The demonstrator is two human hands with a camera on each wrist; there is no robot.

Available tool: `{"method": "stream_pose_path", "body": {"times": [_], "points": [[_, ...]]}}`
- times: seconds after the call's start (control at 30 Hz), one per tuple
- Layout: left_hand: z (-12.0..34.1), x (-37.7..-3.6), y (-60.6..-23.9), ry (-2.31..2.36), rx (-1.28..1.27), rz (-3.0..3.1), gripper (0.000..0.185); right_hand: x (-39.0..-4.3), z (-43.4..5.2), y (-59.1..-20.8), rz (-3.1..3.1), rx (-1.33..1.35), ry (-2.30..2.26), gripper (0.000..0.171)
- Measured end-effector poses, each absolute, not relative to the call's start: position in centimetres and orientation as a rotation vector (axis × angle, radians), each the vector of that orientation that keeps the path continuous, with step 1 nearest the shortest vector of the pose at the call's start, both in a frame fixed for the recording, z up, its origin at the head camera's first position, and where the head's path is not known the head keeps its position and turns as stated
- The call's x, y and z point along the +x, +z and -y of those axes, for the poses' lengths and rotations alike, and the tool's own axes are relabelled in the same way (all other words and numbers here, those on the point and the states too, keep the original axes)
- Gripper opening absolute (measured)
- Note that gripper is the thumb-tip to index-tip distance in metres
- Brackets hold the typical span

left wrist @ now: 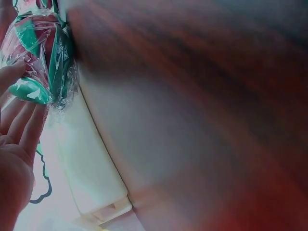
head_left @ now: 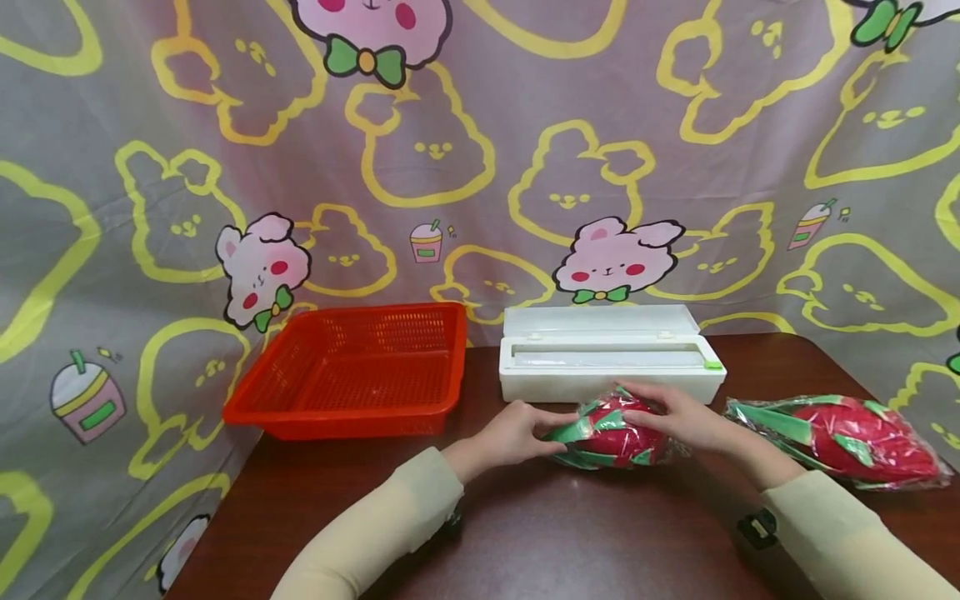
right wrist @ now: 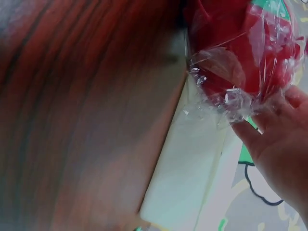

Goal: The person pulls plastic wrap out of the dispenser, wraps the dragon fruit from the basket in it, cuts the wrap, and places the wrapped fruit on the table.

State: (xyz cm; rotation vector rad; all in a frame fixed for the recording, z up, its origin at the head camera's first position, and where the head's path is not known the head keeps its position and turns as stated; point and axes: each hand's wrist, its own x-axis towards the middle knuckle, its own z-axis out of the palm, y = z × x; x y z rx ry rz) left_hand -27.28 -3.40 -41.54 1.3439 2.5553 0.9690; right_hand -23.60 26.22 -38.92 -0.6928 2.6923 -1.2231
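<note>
1. Reaching in from the lower edge of the head view, both forearms in pale beige sleeves angle toward the middle of the dark brown wooden desk (head_left: 525, 533).
2. The left hand (head_left: 517, 435) lies palm toward the fruit, fingers nearly straight, fingertips touching the left end of a red-and-green dragon fruit wrapped in clear plastic film (head_left: 611, 437).
3. The left wrist view shows those fingers (left wrist: 21, 122) spread flat against the crinkled film (left wrist: 38, 57), not curled around it.
4. The right hand (head_left: 678, 417) rests over the top and right side of the same wrapped fruit, fingers laid loosely across it.
5. In the right wrist view the palm presses against the gathered film (right wrist: 236, 103) at the fruit's end; whether the fingers pinch the film cannot be told.
6. The two hands stand apart, with the fruit between them, on the desk just in front of a white rectangular plastic film dispenser box (head_left: 600, 371) with its lid raised.
7. A second film-wrapped dragon fruit (head_left: 847, 437) lies to the right, near the right forearm.
8. An orange-red perforated plastic basket (head_left: 352, 371) sits to the left of the dispenser.
</note>
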Motion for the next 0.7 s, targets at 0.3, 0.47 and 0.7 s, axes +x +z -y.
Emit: {"method": "stream_pose_path", "body": {"times": [0.3,0.47,0.7], "points": [[3.1,-26.8,-41.1,0.950,1.341,-2.530,0.051,-21.6,-29.6,-39.5,-2.646,-0.695,-1.307,0.072],[3.2,-27.0,-40.9,0.970,1.303,-2.503,0.050,-21.5,-31.1,-40.1,-2.539,-0.702,-1.292,0.076],[3.4,-27.1,-40.8,1.026,1.239,-2.464,0.048,-21.9,-31.2,-40.6,-2.591,-0.671,-1.240,0.069]]}}
